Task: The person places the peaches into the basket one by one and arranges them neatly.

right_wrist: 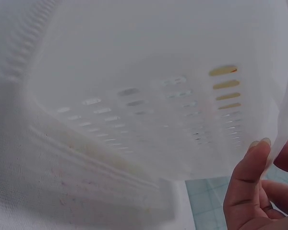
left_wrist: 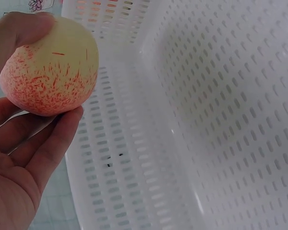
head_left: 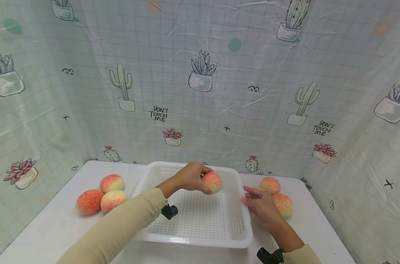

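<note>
A round peach [head_left: 212, 182], yellow with red speckles, is gripped by my left hand [head_left: 193, 178] above the white perforated basket [head_left: 200, 240]. In the left wrist view, the thumb lies over the top of the peach [left_wrist: 50, 72] and the fingers sit beneath it. My right hand [head_left: 264, 207] is at the basket's right side, its fingers pinching the rim. The right wrist view shows the fingertips [right_wrist: 260, 146] at the rim and the slotted wall [right_wrist: 163, 129] beside them.
Three peaches [head_left: 89, 201] stand grouped on the white table [head_left: 51, 223] left of the basket. More peaches [head_left: 283, 205] lie right of it, partly behind my right hand. A patterned curtain [head_left: 200, 110] surrounds the table's back and sides.
</note>
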`<state>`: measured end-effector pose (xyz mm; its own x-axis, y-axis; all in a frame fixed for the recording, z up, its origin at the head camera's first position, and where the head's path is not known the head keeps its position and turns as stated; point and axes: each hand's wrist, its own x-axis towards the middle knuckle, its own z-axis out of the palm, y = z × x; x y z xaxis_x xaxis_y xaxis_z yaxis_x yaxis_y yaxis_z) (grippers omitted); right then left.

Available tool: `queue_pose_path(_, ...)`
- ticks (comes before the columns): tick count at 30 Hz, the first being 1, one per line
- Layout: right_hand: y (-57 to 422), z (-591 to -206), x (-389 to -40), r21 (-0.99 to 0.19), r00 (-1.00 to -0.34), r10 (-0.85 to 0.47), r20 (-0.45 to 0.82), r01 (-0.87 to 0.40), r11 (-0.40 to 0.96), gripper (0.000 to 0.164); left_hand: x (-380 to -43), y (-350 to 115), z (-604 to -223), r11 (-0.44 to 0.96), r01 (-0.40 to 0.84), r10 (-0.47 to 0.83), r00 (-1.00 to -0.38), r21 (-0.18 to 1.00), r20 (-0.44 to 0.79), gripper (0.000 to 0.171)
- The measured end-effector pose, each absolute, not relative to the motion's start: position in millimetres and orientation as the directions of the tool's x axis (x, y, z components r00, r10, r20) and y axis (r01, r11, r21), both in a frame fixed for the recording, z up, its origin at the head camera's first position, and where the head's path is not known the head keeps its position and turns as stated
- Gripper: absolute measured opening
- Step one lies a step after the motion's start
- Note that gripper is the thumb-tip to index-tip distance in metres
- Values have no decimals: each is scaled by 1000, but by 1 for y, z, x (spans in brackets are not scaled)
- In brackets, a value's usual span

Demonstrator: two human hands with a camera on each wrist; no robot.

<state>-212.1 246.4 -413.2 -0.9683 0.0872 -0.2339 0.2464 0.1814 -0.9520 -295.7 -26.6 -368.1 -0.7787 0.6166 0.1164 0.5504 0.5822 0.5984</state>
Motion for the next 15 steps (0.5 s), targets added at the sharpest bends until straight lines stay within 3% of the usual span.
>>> queue_pose_path(15, 245, -416, -211, -959, -972, 95, -217, 230, 167, 50, -306, -15, -381, 595, 546, 616, -781, 590, 102, 59)
